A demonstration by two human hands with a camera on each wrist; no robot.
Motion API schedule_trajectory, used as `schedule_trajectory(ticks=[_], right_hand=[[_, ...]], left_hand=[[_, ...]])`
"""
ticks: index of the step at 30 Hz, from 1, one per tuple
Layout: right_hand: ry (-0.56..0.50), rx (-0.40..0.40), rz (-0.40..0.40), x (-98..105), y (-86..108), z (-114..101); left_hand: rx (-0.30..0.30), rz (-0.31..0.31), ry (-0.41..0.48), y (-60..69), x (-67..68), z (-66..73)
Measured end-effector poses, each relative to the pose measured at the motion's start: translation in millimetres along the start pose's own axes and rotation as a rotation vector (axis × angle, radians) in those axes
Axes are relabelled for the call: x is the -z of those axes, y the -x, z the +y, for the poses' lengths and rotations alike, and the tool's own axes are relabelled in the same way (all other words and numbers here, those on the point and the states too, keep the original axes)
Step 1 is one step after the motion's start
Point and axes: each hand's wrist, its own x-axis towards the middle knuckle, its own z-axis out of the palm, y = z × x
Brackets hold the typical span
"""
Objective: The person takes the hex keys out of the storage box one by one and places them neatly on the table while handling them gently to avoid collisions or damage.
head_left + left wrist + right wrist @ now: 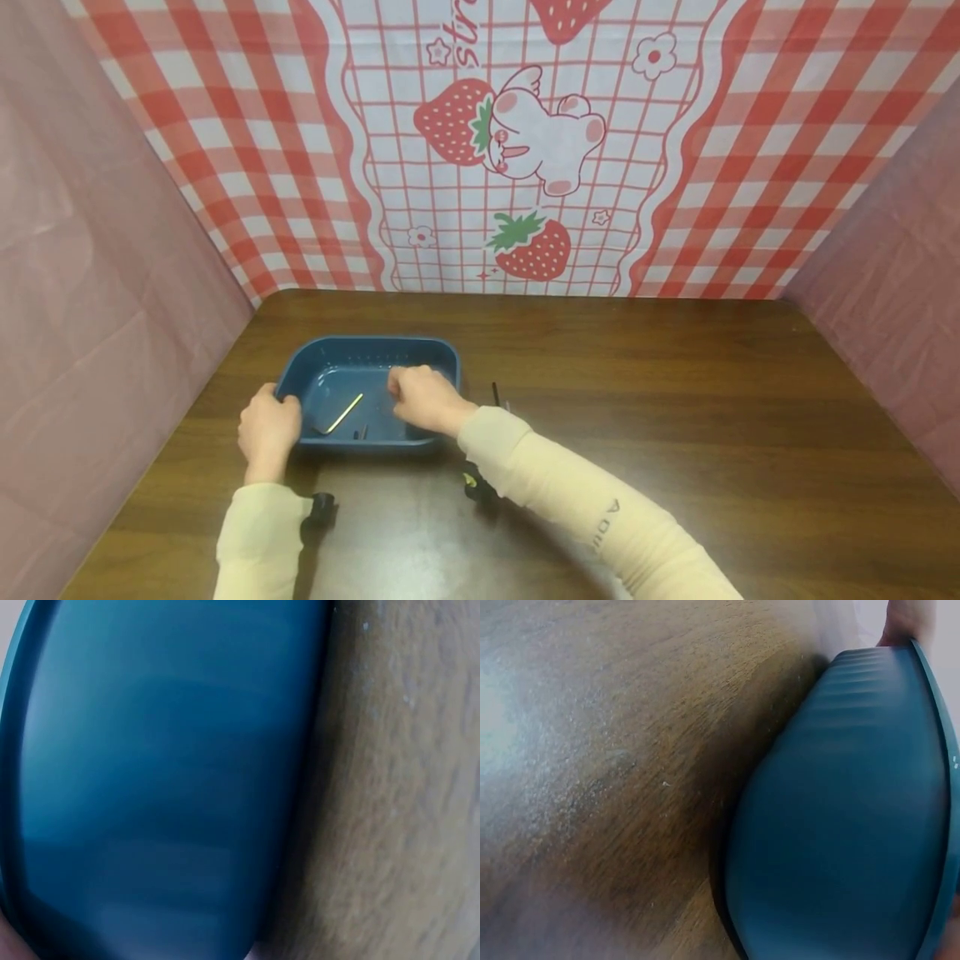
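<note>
A blue basin (375,445) stands on the left part of the table. My left hand (267,425) grips its left rim. Over the basin's right side is my right hand (427,400), its fingers bent down inside; whether they hold anything is hidden. A thin pale-yellow stick (344,413) lies in the basin, with small dark pieces (364,432) near the front wall. The left wrist view is filled mostly by the basin's outer wall (157,765). In the right wrist view the basin (832,817) shows from outside, with my left hand (909,619) at its far end.
A thin dark stick (495,393) lies on the wooden table (675,400) just right of the basin, partly behind my right sleeve. A red-and-white checked cloth (300,167) hangs behind the table, and pink cloths (885,225) hang at both sides.
</note>
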Motion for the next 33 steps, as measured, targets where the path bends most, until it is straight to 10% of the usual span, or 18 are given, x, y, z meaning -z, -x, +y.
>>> schedule_trajectory(ticks=[33], right_hand=[[-0.158, 0.087, 0.072, 14.9, 20.2, 13.9]], left_hand=[[-0.009, 0.024, -0.01, 2.9, -0.4, 1.4]])
